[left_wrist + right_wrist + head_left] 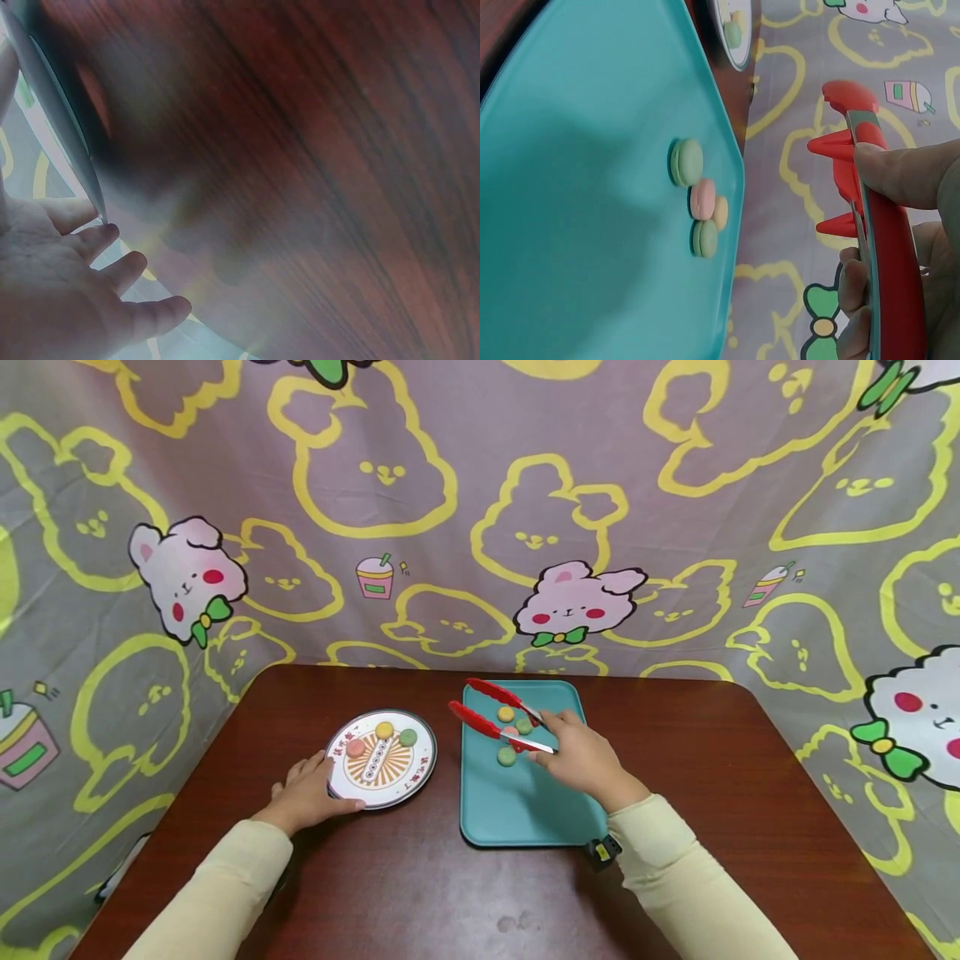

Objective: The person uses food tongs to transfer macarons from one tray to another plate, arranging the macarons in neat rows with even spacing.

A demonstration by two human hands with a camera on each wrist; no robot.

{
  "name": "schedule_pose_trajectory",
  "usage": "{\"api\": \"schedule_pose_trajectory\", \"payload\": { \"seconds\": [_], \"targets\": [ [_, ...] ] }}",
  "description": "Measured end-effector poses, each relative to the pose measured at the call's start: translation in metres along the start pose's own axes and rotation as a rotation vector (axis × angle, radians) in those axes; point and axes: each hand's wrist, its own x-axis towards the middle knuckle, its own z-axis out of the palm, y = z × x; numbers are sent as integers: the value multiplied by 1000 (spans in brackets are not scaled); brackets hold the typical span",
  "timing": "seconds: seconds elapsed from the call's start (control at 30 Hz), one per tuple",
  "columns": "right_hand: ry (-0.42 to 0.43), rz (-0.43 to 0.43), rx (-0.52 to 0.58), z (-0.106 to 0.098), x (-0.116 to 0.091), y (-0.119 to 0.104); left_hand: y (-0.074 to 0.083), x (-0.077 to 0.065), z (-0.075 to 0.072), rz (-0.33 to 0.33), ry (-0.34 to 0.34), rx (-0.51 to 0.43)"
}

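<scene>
My left hand point(306, 793) holds the rim of a white patterned plate point(411, 777), thumb at the near edge and fingers spread along the left side. A pink macaron point(356, 748), a yellow macaron point(384, 730) and a green macaron point(407, 737) sit on the plate. My right hand point(581, 752) grips red-tipped metal tongs point(894, 277), their arms apart with nothing between the tips. The tongs are over a teal tray point(517, 814). On it, a pink macaron point(703, 199) lies among two green ones and a yellow macaron point(720, 213).
Both plate and tray stand on a dark brown wooden table point(420, 877), the tray right of the plate. A patterned cloth point(465, 552) hangs behind the table and along its sides. A small black device point(602, 852) is by the right wrist, near the tray's corner.
</scene>
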Motion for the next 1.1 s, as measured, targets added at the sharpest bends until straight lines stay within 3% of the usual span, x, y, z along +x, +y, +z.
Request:
{"api": "schedule_pose_trajectory", "payload": {
  "seconds": [0.4, 1.1],
  "targets": [
    [-6, 33, 10, -5, -9, 15, -3, 2, 1, 17, 7, 1],
    [1, -27, -36, 1, -24, 39, -5, 3, 4, 7, 16, 8]
  ]
}}
